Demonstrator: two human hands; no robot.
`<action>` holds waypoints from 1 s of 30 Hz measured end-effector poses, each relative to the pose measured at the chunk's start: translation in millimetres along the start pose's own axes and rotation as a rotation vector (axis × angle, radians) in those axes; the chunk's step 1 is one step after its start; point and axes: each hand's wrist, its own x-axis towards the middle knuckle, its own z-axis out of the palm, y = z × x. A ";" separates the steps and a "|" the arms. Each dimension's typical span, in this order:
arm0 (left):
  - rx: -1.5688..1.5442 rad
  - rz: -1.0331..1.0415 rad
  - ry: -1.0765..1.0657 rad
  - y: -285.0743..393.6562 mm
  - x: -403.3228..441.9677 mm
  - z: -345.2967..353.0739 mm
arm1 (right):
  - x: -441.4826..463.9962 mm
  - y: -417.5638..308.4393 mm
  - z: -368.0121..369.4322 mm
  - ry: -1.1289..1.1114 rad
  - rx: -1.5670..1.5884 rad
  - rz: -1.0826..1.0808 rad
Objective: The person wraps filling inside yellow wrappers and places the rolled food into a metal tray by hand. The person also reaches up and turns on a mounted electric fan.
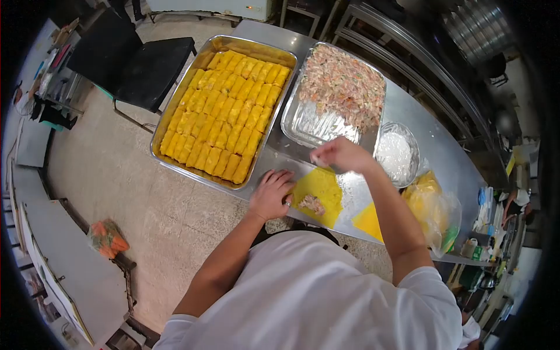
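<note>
On the steel table a yellow wrapper sheet lies flat, with a small heap of chopped filling near its lower edge. My left hand rests open beside the sheet's left side, fingers spread. Over the sheet's upper edge is my right hand, its fingers curled together and slightly blurred; whether anything is in them I cannot make out. Just beyond it stands a metal tray partly filled with chopped filling mix. To the left, a larger tray holds rows of yellow rolls.
Right of my right hand is a round metal bowl of white paste or powder. More yellow wrappers and a plastic bag lie at the table's right. A black chair stands left; metal racks line the back.
</note>
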 end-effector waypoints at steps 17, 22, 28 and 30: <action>0.035 0.048 0.024 1.1 -3.2 -0.3 | -85.1 49.1 168.0 0.611 -0.687 -0.253; 0.042 0.051 0.023 -3.3 -5.5 3.9 | -86.0 51.8 173.6 0.629 -0.607 -0.160; 0.037 0.055 0.029 -1.6 -4.0 4.9 | -113.0 70.0 156.5 0.579 -0.570 -0.047; 0.037 0.063 0.060 0.1 -3.8 4.4 | -115.0 80.4 153.7 0.592 -0.540 -0.048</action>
